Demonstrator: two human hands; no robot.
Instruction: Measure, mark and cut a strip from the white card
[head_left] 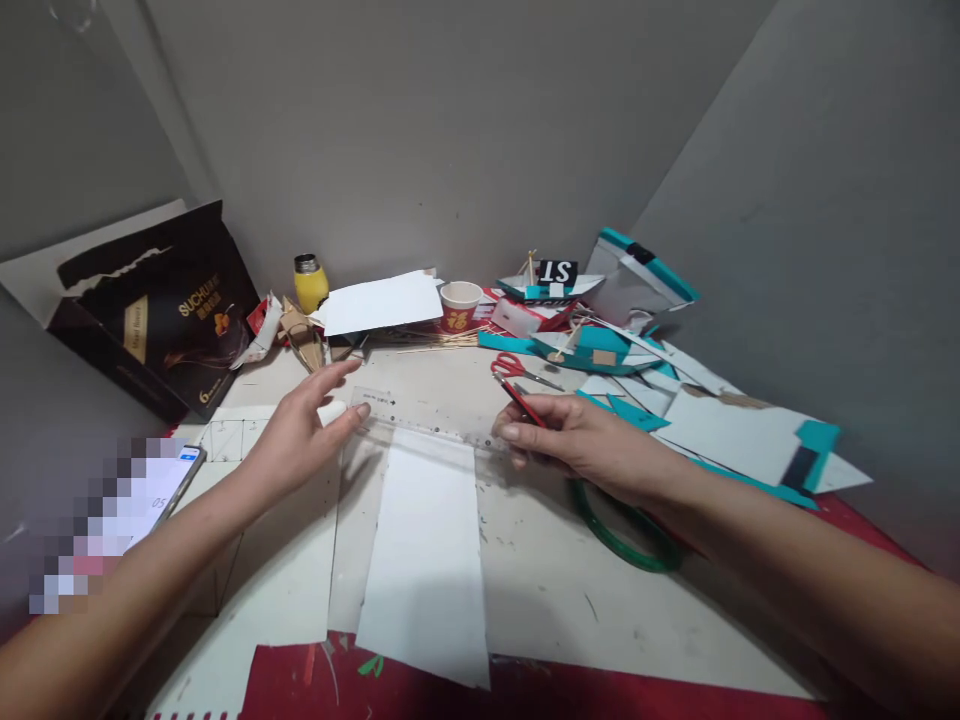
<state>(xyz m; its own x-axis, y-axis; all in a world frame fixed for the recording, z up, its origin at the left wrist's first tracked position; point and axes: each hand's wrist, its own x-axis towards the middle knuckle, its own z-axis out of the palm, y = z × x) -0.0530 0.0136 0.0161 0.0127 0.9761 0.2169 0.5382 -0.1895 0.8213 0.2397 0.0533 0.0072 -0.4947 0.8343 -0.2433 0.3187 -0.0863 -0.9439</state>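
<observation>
A clear plastic ruler spans between my hands, crossing the upper end of a white paper strip. My left hand is at the ruler's left end, thumb over its edge and index finger stretched out above. In my right hand a red and black pencil points up and to the left. The same hand's fingertips also pinch the ruler's right end. Red-handled scissors lie just beyond my right hand. Under my right wrist is a roll of green tape, partly hidden.
A marked white sheet and a phone lie left. A dark box stands behind them. Along the back are a yellow bottle, a paper cup and model boats. Card pieces lie right.
</observation>
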